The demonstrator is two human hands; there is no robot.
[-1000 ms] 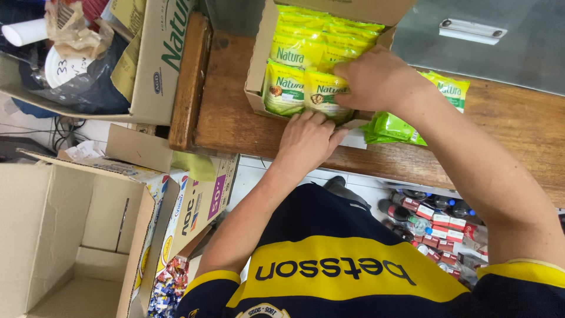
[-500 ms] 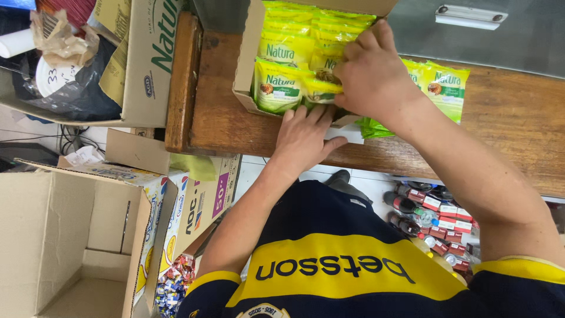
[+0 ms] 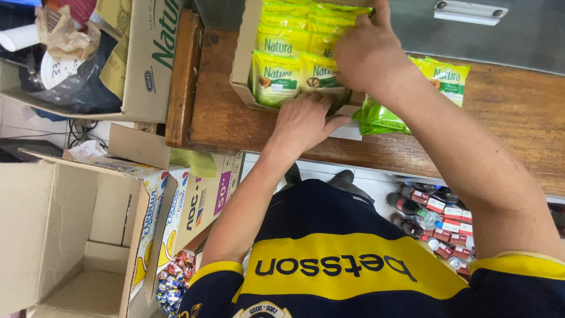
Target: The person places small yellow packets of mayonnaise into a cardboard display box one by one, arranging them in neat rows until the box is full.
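While right hand (image 3: 368,56) grips yellow sauce pouch (image 3: 329,73) inside cardboard box (image 3: 242,70), left hand (image 3: 303,121) lies open, bracing box front on tabletop (image 3: 518,112). Step judged: packing pouches. Next needs seating pouch upright beside row.

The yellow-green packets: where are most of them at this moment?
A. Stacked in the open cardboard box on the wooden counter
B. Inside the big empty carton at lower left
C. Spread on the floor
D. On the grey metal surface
A: the yellow-green packets fill the cardboard box on the wooden counter.

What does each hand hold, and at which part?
Right hand grips yellow packets in the carton by their top edges. Left hand only presses the carton's front edge.
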